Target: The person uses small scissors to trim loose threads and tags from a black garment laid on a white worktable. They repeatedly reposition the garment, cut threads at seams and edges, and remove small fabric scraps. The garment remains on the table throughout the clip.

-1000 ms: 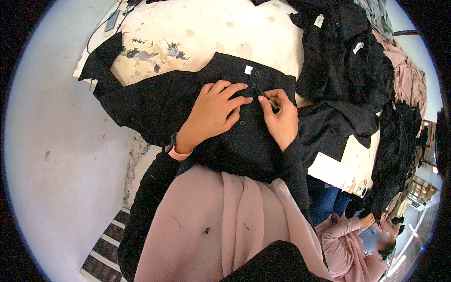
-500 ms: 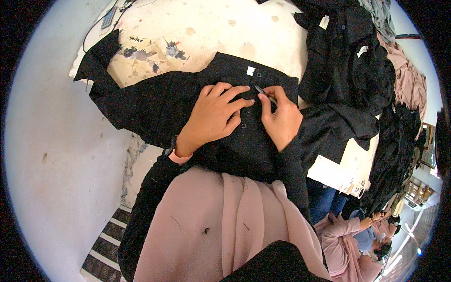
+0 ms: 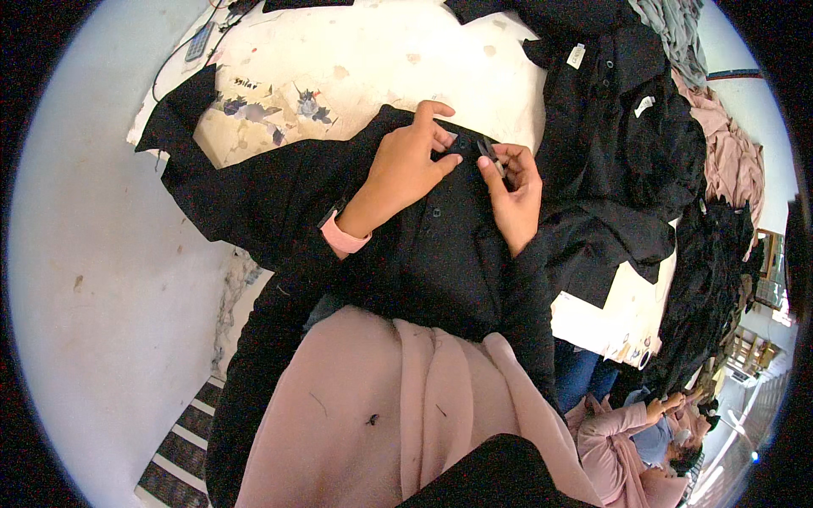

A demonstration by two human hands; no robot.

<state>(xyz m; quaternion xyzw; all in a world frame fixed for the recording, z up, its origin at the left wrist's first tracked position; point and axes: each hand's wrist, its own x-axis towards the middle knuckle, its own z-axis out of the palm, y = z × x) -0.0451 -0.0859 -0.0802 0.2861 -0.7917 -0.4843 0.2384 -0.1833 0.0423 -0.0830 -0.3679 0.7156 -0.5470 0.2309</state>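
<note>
A black buttoned garment (image 3: 440, 262) lies spread in front of me, its top edge away from me and a row of dark buttons down its middle. My left hand (image 3: 413, 161) rests at that top edge beside a mostly hidden small white label, fingers apart, index finger reaching past the edge. In my right hand (image 3: 515, 190), thumb and fingers close around small dark thread snips (image 3: 486, 151), whose tips point up near the top button. The fingers partly cover the snips, and I cannot tell whether their blades touch the cloth.
The pale, stained table (image 3: 381, 72) carries more black garments (image 3: 618, 127) with white tags on the right. Pink cloth (image 3: 728, 152) is piled beyond them. A grey calculator-like device (image 3: 200, 41) sits far left by a cable. Another person (image 3: 622, 440) works at lower right.
My left hand has moved up from the button row to the garment's top edge, its index finger now lifted. The right hand has shifted slightly up and right with the snips.
</note>
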